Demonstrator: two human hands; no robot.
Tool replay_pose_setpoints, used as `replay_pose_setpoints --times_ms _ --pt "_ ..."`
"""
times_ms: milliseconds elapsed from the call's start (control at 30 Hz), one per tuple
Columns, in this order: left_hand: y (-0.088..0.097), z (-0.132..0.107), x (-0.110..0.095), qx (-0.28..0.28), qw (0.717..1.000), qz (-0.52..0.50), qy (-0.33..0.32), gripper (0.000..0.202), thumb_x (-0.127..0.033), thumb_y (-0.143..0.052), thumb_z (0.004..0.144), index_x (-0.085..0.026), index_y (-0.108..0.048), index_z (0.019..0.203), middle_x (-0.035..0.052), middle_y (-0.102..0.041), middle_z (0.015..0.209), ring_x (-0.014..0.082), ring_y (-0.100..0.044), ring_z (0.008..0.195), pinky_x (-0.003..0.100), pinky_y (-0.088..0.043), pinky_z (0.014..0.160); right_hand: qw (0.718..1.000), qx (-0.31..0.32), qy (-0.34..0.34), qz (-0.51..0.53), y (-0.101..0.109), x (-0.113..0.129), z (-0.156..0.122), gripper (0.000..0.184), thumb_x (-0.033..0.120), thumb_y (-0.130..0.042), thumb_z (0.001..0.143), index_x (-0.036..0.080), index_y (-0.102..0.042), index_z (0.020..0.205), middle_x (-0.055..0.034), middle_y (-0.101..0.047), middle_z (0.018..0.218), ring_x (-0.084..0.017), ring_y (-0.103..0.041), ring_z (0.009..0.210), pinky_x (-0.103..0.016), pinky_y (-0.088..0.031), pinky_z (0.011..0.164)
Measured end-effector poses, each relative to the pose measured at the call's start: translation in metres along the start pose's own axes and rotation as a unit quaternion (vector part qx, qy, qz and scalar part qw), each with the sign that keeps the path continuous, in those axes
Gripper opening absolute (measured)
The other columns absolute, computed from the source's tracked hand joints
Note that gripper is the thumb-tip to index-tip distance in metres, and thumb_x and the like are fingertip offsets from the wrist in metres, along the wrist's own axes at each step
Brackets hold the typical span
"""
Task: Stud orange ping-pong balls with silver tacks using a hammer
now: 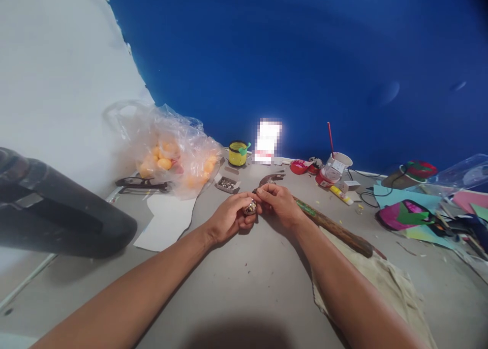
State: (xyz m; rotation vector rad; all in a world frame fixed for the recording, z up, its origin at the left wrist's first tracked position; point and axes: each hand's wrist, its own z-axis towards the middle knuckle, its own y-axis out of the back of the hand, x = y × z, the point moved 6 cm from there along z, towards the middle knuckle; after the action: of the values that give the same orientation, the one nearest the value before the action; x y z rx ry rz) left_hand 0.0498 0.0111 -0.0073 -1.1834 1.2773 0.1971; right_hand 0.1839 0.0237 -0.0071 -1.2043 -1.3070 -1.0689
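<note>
Holding round studded ball (250, 207): left hand (229, 220), right hand (280, 202).

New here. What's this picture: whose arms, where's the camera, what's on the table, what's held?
There is no robot. One camera, worn on a person's head, looks down at their own bare arms. The left hand cups a small ball studded with shiny bits, and the right hand pinches at its top. On the grey table lie a hammer behind the right hand, a cloth, a bag of orange round things, glasses, a box of shiny pieces, a yellow cup and coloured paper.
</note>
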Motion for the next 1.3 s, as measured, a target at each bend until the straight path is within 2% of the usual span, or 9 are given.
replay_pose_setpoints --times_ms 267,533,667,767,867,967,1067,1167,1300 --pt "0.003 0.000 0.002 0.003 0.998 -0.046 0.030 0.047 -0.060 -0.062 0.091 -0.014 -0.067 0.092 0.0070 -0.066 0.076 0.0091 -0.047 0.050 0.020 -0.030 0.045 1.000 0.000 -0.004 -0.006 -0.002 0.003 -0.001 0.054 0.071 -0.077 0.075 0.021 -0.059 0.070 0.0011 -0.056 0.056 -0.011 -0.044 0.052 -0.025 -0.033 0.051" --pt "0.000 -0.001 0.000 0.009 0.999 0.042 -0.026 0.035 -0.046 -0.076 0.085 -0.014 -0.066 0.093 0.0040 -0.062 0.082 0.0061 -0.045 0.052 0.021 -0.029 0.047 1.000 0.023 -0.006 -0.015 -0.006 0.002 -0.003 0.052 0.069 -0.073 0.078 0.021 -0.056 0.070 -0.0004 -0.059 0.058 -0.012 -0.044 0.052 -0.026 -0.032 0.052" --pt "0.000 -0.002 -0.006 -0.005 0.997 0.057 -0.056 0.041 -0.053 -0.072 0.087 -0.016 -0.066 0.103 0.0026 -0.060 0.085 0.0095 -0.052 0.060 0.024 -0.038 0.053 0.993 -0.053 0.048 -0.096 0.005 0.010 -0.002 0.043 0.062 -0.067 0.083 0.021 -0.061 0.072 -0.0001 -0.060 0.062 -0.013 -0.046 0.055 -0.028 -0.037 0.055" --pt "0.000 -0.005 -0.009 -0.002 0.993 0.105 -0.049 0.042 -0.039 -0.081 0.079 -0.017 -0.064 0.111 -0.0013 -0.056 0.080 0.0104 -0.053 0.065 0.023 -0.041 0.059 0.950 -0.166 0.120 -0.236 0.021 0.023 -0.004 0.030 0.048 -0.061 0.088 0.021 -0.063 0.075 -0.0023 -0.065 0.073 -0.017 -0.054 0.065 -0.031 -0.044 0.066" --pt "-0.001 -0.007 -0.012 -0.016 0.983 0.174 -0.059 0.040 -0.026 -0.082 0.075 -0.018 -0.063 0.110 -0.0036 -0.055 0.077 0.0097 -0.051 0.065 0.023 -0.042 0.063 0.874 -0.239 0.135 -0.401 0.035 0.029 -0.006 0.017 0.033 -0.058 0.089 0.020 -0.068 0.093 -0.0072 -0.071 0.096 -0.022 -0.062 0.087 -0.035 -0.046 0.082" --pt "-0.004 -0.008 -0.014 -0.023 0.977 0.200 -0.069 0.034 -0.025 -0.079 0.075 -0.018 -0.064 0.105 -0.0024 -0.057 0.079 0.0101 -0.052 0.066 0.024 -0.044 0.064 0.807 -0.223 0.066 -0.542 0.040 0.023 -0.002 0.030 0.028 -0.063 0.087 0.019 -0.068 0.115 -0.0132 -0.069 0.117 -0.029 -0.060 0.111 -0.040 -0.045 0.092" --pt "-0.006 -0.008 -0.017 -0.031 0.976 0.202 -0.079 0.036 -0.023 -0.080 0.071 -0.018 -0.065 0.103 0.0010 -0.062 0.092 0.0107 -0.055 0.071 0.024 -0.046 0.064 0.761 -0.172 -0.006 -0.626 0.039 0.015 0.001 0.034 0.034 -0.065 0.090 0.019 -0.069 0.120 -0.0161 -0.067 0.120 -0.033 -0.059 0.115 -0.043 -0.044 0.092" --pt "-0.005 -0.008 -0.017 -0.038 0.976 0.200 -0.080 0.038 -0.021 -0.079 0.069 -0.018 -0.065 0.104 0.0035 -0.063 0.102 0.0130 -0.059 0.079 0.025 -0.051 0.066 0.738 -0.155 -0.021 -0.656 0.037 0.014 0.002 0.034 0.039 -0.060 0.096 0.019 -0.069 0.122 -0.0167 -0.066 0.118 -0.033 -0.059 0.114 -0.043 -0.044 0.090" --pt "-0.003 -0.007 -0.015 -0.036 0.977 0.195 -0.076 0.038 -0.021 -0.079 0.070 -0.018 -0.065 0.105 0.0045 -0.063 0.102 0.0157 -0.062 0.084 0.028 -0.056 0.069 0.729 -0.155 -0.026 -0.666 0.037 0.016 0.001 0.032 0.041 -0.058 0.098 0.020 -0.070 0.119 -0.0164 -0.066 0.117 -0.032 -0.058 0.115 -0.042 -0.044 0.089"
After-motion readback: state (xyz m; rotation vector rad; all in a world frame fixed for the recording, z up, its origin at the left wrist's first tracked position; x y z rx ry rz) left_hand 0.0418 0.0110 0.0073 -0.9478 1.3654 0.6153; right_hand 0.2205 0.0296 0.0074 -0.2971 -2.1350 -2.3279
